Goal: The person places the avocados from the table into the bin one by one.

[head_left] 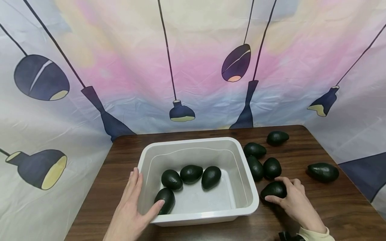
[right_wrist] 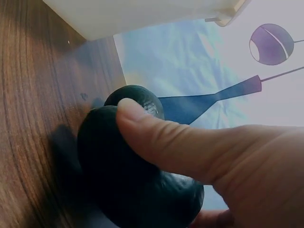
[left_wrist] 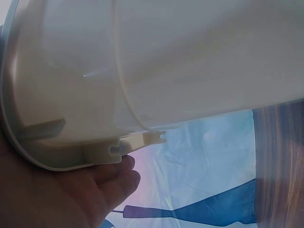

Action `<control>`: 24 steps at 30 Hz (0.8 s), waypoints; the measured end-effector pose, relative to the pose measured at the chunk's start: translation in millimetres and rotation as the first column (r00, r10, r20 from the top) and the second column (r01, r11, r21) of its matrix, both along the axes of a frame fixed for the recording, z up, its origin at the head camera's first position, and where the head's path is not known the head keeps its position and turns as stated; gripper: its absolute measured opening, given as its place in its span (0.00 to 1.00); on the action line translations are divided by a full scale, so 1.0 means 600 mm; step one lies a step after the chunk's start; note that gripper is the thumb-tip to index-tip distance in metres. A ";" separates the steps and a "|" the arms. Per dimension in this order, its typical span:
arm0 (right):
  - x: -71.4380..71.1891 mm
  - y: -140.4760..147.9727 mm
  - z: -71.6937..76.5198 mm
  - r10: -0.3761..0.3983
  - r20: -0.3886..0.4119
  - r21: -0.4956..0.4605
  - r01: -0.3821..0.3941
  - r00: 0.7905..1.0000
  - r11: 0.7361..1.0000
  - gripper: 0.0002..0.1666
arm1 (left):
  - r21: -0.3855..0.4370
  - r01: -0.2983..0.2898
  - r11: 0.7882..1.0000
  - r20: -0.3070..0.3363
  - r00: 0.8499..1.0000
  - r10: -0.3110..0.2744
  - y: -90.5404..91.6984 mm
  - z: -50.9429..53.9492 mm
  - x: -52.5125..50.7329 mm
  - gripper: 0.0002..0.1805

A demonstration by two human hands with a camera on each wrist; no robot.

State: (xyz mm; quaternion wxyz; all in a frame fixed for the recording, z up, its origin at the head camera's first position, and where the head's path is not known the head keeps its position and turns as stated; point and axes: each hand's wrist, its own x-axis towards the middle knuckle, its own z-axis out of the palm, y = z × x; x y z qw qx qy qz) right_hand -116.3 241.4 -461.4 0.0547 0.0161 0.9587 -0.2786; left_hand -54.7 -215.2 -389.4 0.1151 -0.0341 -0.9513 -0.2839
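While our left hand (head_left: 129, 208) rests wide against the bin (head_left: 199, 154), seemingly steadying it, our right hand (head_left: 296, 201) pinches 1 avocado (head_left: 273, 189).

A brown wood-grain table (head_left: 102, 201) carries a pale tub (head_left: 193, 152) between left hand (head_left: 129, 207) and right hand (head_left: 295, 200) — four avocados (head_left: 272, 168) beyond the latter, a fifth avocado (head_left: 323, 172) to its right.

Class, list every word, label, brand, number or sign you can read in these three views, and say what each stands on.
None: no readable text shows on the avocados, the white plastic tub, the wood-grain table or the fabric backdrop, which shows only painted colours and printed lamps.
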 end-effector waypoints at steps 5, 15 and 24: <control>0.002 0.004 0.004 -0.013 -0.017 -0.026 0.012 1.000 1.000 0.54 | -0.001 -0.004 1.000 0.005 1.000 0.004 0.000 0.000 0.000 0.54; 0.010 0.002 0.022 -0.105 -0.185 -0.099 0.087 0.977 0.991 0.52 | 0.005 -0.008 1.000 0.012 1.000 0.007 0.000 0.001 0.000 0.54; 0.016 -0.006 0.040 -0.308 -0.289 -0.357 0.197 0.906 0.913 0.45 | 0.006 -0.007 1.000 0.011 1.000 0.007 0.000 0.000 0.000 0.53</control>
